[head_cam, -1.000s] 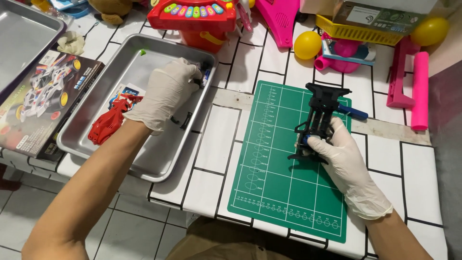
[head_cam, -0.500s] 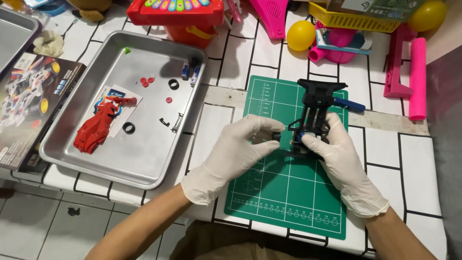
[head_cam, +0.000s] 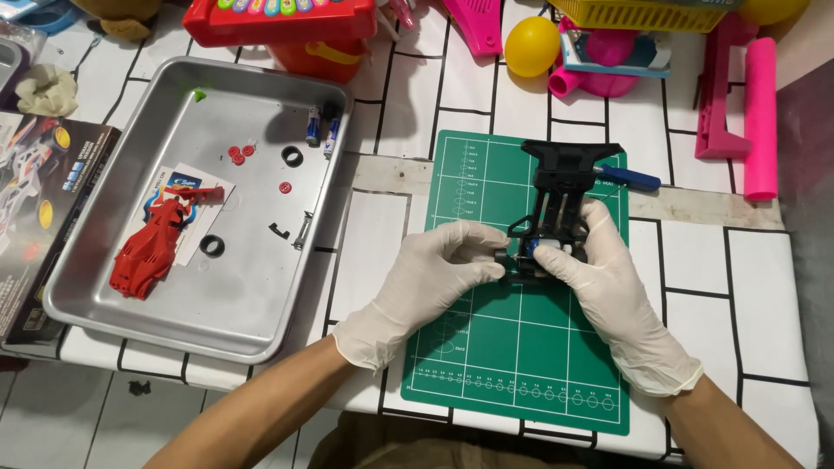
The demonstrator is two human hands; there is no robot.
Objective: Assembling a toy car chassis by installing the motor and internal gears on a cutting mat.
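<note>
A black toy car chassis (head_cam: 565,187) lies on a green cutting mat (head_cam: 486,347). Both hands wear white gloves. My right hand (head_cam: 608,287) grips the near end of the chassis from the right. My left hand (head_cam: 434,278) pinches that same end from the left, fingertips at a small black part. A blue-handled screwdriver (head_cam: 630,179) lies on the mat behind the chassis. A steel tray (head_cam: 130,300) to the left holds a red car body (head_cam: 148,247), two black tyres (head_cam: 293,156), red small parts (head_cam: 241,153) and two batteries (head_cam: 321,126).
A model kit box (head_cam: 35,208) sits left of the tray. Along the back are a red toy keyboard (head_cam: 278,17), a yellow ball (head_cam: 532,45), pink plastic toys (head_cam: 738,95) and a yellow basket (head_cam: 643,13). The tabletop has white tiles.
My left hand left the tray and moved right onto the near end of the chassis. My right hand has stayed on the chassis.
</note>
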